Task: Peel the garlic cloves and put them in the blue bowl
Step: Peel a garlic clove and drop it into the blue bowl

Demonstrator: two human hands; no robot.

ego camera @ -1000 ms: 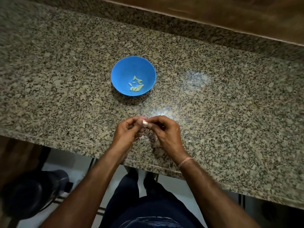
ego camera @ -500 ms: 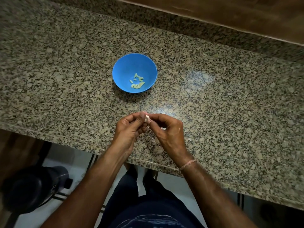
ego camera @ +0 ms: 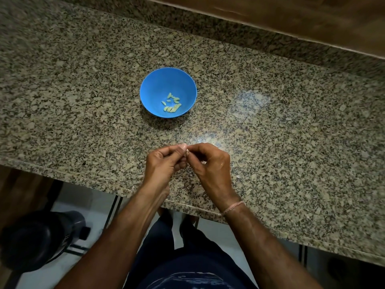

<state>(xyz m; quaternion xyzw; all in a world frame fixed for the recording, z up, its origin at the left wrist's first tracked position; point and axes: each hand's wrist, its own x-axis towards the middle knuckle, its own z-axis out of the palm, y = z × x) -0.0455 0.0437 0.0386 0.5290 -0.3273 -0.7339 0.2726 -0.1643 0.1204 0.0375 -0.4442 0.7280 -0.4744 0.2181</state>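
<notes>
A speckled granite counter [ego camera: 83,101] carries one blue bowl [ego camera: 158,84], standing upright at eleven o'clock from its middle.

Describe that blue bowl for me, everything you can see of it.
The blue bowl is round, smooth and plastic-looking, bright blue throughout. It stands upright on the speckled granite counter, a shadow at its near side. A few pale peeled cloves lie in its bottom. The left hand and right hand pinch another clove nearer the counter's edge, apart from the bowl.
</notes>
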